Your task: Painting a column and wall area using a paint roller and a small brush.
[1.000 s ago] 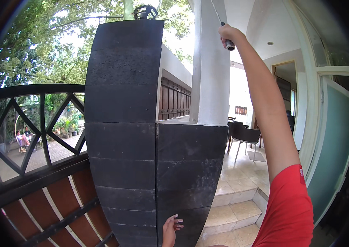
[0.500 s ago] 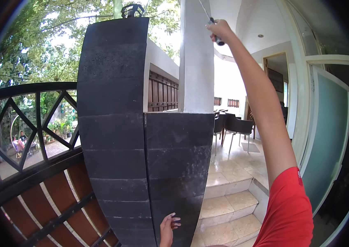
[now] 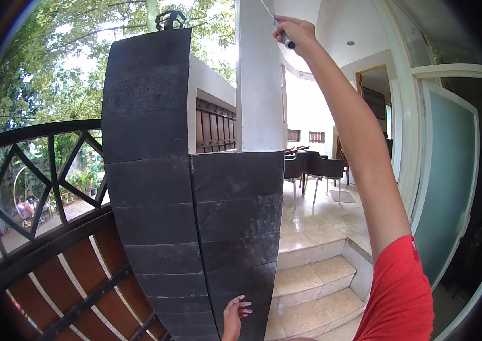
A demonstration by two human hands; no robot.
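My right arm [image 3: 363,136], in a red sleeve, reaches high up. My right hand [image 3: 297,35] is closed round the dark grey handle of a tool with a thin metal rod [image 3: 288,41]. The rod runs up and left in front of the white column [image 3: 261,85]; its far end lies beyond the upper rim, so the tool's kind is hidden. Low down, my left hand [image 3: 235,317] hovers before the black tiled pillar [image 3: 238,221], fingers loosely bent and apart, holding nothing. I cannot tell whether it touches the tiles.
Left of the pillar stands a gate with black metal bars [image 3: 53,159] and brown wooden slats [image 3: 76,278]. Stone steps [image 3: 312,278] rise on the right towards dark chairs [image 3: 323,167]. A frosted glass door [image 3: 448,170] stands at far right. A lamp [image 3: 170,21] tops the taller pillar section.
The view has shifted slightly, so the pillar and column sit further left. My right hand with the tool appears a little higher and further left; my left hand is almost unchanged.
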